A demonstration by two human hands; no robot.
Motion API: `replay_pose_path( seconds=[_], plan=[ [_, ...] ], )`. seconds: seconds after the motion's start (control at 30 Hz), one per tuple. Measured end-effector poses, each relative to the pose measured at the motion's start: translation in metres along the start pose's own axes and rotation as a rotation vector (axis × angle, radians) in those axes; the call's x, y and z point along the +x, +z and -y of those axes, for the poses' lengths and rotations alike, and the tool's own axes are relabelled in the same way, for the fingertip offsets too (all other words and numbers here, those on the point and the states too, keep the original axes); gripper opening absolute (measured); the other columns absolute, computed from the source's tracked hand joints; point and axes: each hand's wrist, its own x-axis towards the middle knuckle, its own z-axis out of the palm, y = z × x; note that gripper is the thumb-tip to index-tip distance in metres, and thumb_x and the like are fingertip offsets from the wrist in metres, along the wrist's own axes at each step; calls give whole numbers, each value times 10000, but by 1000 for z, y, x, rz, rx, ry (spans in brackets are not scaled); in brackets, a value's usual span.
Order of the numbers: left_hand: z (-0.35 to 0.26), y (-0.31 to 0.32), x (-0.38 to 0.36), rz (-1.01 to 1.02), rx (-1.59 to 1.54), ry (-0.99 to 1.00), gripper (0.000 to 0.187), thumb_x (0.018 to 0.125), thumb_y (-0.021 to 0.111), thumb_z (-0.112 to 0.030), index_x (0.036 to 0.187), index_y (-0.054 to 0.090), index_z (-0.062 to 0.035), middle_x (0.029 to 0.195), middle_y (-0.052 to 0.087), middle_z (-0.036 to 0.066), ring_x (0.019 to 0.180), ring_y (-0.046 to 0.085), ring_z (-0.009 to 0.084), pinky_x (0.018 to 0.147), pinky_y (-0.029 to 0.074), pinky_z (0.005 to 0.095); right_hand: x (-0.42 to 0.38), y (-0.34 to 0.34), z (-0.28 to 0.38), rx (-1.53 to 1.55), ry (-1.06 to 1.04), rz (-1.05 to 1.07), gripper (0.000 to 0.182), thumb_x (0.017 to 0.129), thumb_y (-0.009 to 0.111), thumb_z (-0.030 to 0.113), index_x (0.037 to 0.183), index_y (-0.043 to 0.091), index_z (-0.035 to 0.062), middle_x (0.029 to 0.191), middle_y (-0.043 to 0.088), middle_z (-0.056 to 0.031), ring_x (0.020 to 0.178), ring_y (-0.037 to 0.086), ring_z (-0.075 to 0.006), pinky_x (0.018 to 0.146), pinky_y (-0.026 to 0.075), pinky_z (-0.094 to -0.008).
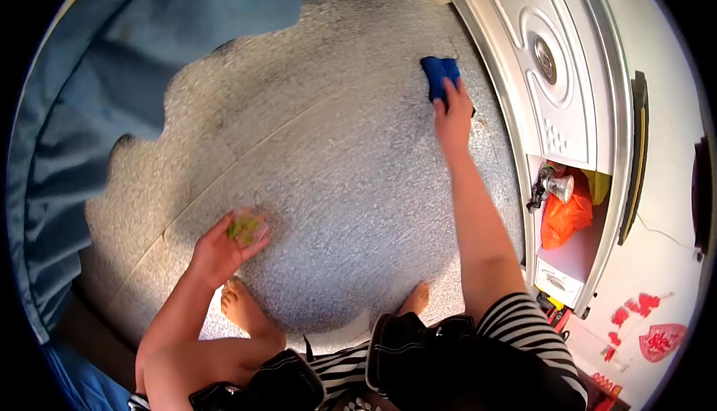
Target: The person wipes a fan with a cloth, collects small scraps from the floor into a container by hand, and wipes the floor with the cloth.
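My left hand (216,253) is low over the floor at the left, its fingers closed around a small clear plastic piece with green and yellow colouring (245,228), blurred in part. Far forward on the right, my right hand (453,116) has its fingers over the near end of a dark blue cloth (434,75). The cloth looks folded or bunched and lies against the speckled grey floor (336,164), close to the base of the white cabinet. The undersides of my right fingers are hidden.
A blue bed cover (112,75) hangs down along the left. On the right stands a white cabinet (515,60), whose open compartment holds an orange plastic bag (565,218) and a clear cup (560,186). My bare feet (243,304) are on the floor in front.
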Motion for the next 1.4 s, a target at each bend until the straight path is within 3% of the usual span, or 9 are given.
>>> replay_pose_path(
  seconds=[0.1, 0.2, 0.33, 0.43, 0.87, 1.03, 1.13, 1.27, 1.4],
  plan=[
    [2, -3, -9, -75, -9, 19, 456, 1047, 458, -296, 1408, 444, -17, 1411, 510, 210, 1288, 519, 396, 1100, 427, 541, 21, 58, -95, -32, 238, 114, 485, 887, 669, 251, 1334, 589, 83, 1382, 544, -234, 1242, 520, -410, 1054, 410, -497],
    [5, 5, -8, -118, 12, 15, 446, 1056, 433, -301, 1409, 444, -27, 1393, 523, 199, 1281, 525, 384, 1096, 433, 537, 39, 79, -11, 72, -43, -93, 382, 868, 658, 252, 1204, 675, 72, 1111, 696, -192, 1059, 629, -372, 924, 479, -506],
    [10, 25, 11, -112, 27, -15, 442, 1054, 436, -300, 1406, 448, -32, 1392, 524, 197, 1278, 527, 379, 1094, 434, 539, 5, 67, 133, 158, -191, 125, 507, 868, 690, 256, 1350, 592, 135, 1459, 498, -163, 1366, 428, -392, 1140, 316, -526],
    [9, 44, 17, -64, 75, -14, 446, 1053, 438, -297, 1407, 444, -26, 1400, 517, 197, 1288, 520, 385, 1096, 431, 541, -28, 51, 123, 209, -247, 202, 541, 869, 687, 279, 1375, 566, 131, 1480, 465, -173, 1391, 382, -414, 1163, 285, -522],
    [23, 40, -2, -17, 147, -73, 415, 1038, 451, -280, 1398, 474, -74, 1382, 547, 153, 1276, 529, 360, 1085, 442, 527, -223, -63, -150, -430, 655, 391, 560, 939, 596, 227, 1454, 453, 61, 1545, 366, -209, 1429, 325, -414, 1182, 257, -504],
    [8, 46, -4, 11, 219, -50, 438, 1047, 438, -307, 1422, 460, -81, 1417, 528, 151, 1294, 514, 350, 1092, 434, 504, -179, -63, 16, -115, 390, 433, 602, 800, 686, 166, 1369, 519, 60, 1493, 420, -186, 1416, 330, -399, 1120, 308, -562],
    [-8, 92, -9, -22, 438, -54, 441, 1050, 429, -326, 1412, 461, -76, 1410, 538, 156, 1249, 560, 349, 1051, 478, 491, -194, -68, 48, 79, 174, 556, 732, 922, 668, 294, 1551, 318, 159, 1640, 188, -163, 1520, 139, -364, 1219, 171, -520],
    [-23, 190, -21, -28, 660, -10, 441, 1050, 430, -330, 1407, 458, -73, 1390, 552, 160, 1213, 593, 352, 1017, 511, 488, -210, -96, -30, 27, 110, 673, 762, 908, 683, 287, 1552, 297, 157, 1643, 163, -173, 1513, 146, -391, 1205, 211, -528],
    [-5, 275, -29, 50, 784, 49, 439, 1039, 443, -315, 1415, 471, -90, 1383, 568, 136, 1222, 590, 326, 1018, 508, 475, -276, -151, -162, 62, 356, 921, 944, 840, 733, 302, 1581, 179, 111, 1606, 77, -324, 1479, 165, -490, 1207, 225, -490]
  ],
)
